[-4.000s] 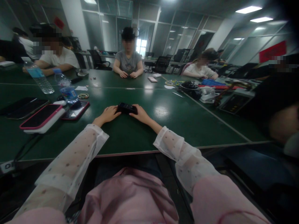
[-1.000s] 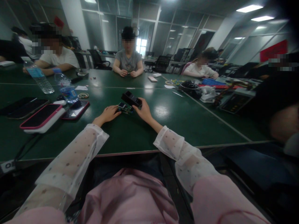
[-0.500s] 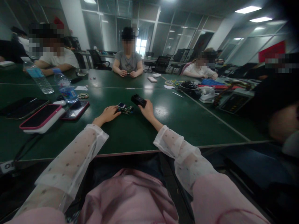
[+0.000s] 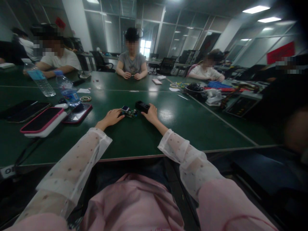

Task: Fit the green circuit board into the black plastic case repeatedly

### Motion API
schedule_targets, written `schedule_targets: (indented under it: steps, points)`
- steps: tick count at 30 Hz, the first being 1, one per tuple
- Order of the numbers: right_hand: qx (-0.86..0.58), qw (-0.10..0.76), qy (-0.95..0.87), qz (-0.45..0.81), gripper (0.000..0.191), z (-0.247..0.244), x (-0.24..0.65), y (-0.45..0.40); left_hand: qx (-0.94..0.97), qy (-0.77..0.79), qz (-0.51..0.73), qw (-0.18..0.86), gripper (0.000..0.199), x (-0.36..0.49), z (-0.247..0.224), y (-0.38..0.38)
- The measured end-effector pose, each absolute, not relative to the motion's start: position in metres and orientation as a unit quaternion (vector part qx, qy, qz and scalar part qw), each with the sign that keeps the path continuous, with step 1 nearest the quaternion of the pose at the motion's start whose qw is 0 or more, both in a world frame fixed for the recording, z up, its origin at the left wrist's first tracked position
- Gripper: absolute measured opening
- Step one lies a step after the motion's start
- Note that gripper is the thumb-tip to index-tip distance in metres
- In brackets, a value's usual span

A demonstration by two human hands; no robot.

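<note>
On green tabletop point(image 4: 137, 138), between both hands: circuit board point(image 4: 131, 112), lying flat, small screen point(image 4: 125, 108) set at its left end. Same end met by left hand point(image 4: 112, 117), palm down; whether board is pinched or merely touched cannot be told. Black case point(image 4: 141, 105) gripped at right end by right hand point(image 4: 151, 114); case positioned just beside board's right end, narrow gap seen between; contact with tabletop uncertain.

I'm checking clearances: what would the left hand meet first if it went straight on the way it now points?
The left hand would likely meet the green circuit board first, lying just ahead; whether they already touch is unclear.
</note>
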State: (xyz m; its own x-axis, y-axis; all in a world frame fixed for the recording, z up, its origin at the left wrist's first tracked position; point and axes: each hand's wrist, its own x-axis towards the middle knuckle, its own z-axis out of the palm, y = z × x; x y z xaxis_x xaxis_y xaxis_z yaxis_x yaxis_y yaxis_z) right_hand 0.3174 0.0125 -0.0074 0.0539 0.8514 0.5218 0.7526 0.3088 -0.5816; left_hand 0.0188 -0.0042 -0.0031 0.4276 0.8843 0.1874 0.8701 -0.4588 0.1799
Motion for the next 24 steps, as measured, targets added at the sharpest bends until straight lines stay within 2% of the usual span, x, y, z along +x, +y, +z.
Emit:
schedule_targets:
  steps: [7, 14, 18, 24]
  points:
    - [-0.613, 0.391, -0.684, 0.058, 0.076, -0.0062, 0.3172, 0.0120, 0.844, 0.521, 0.121, 0.027, 0.058, 0.0201, -0.0010, -0.0062]
    - [-0.597, 0.418, -0.683, 0.055, 0.071, -0.0083, 0.3189, 0.0135, 0.843, 0.522, 0.126, 0.030, 0.058, 0.0202, 0.0007, -0.0079]
    - [-0.612, 0.396, -0.683, 0.051, 0.063, -0.0063, 0.3193, 0.0124, 0.845, 0.521, 0.120, 0.032, 0.059, 0.0195, -0.0006, -0.0062]
    - [-0.591, 0.419, -0.686, 0.072, 0.050, -0.0045, 0.3209, 0.0135, 0.841, 0.526, 0.124, 0.033, 0.060, 0.0194, -0.0015, -0.0067]
